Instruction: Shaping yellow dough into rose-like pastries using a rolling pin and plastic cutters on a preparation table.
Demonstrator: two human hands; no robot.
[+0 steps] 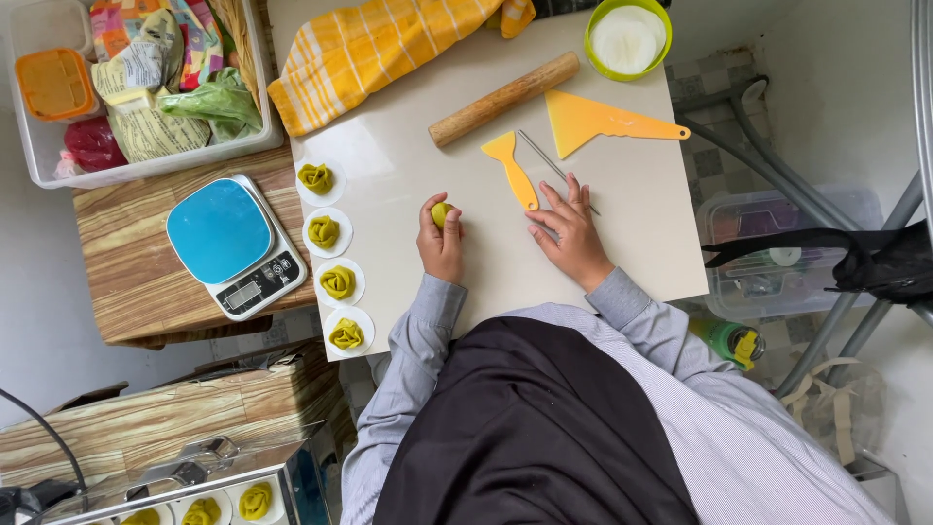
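My left hand (442,243) is closed around a small yellow-green piece of dough (441,213), held on the white board (641,185). My right hand (573,233) lies flat on the board with fingers spread, next to a small yellow plastic spatula (513,167) and a thin metal stick (549,160). Several finished green dough roses (337,281) on round white papers line the board's left edge.
A wooden rolling pin (505,98), a yellow scraper (598,120), a green bowl (628,39) and a striped yellow towel (389,44) lie at the far side. A blue kitchen scale (236,243) and a plastic bin (126,87) stand to the left. More roses (255,501) sit in a tray below.
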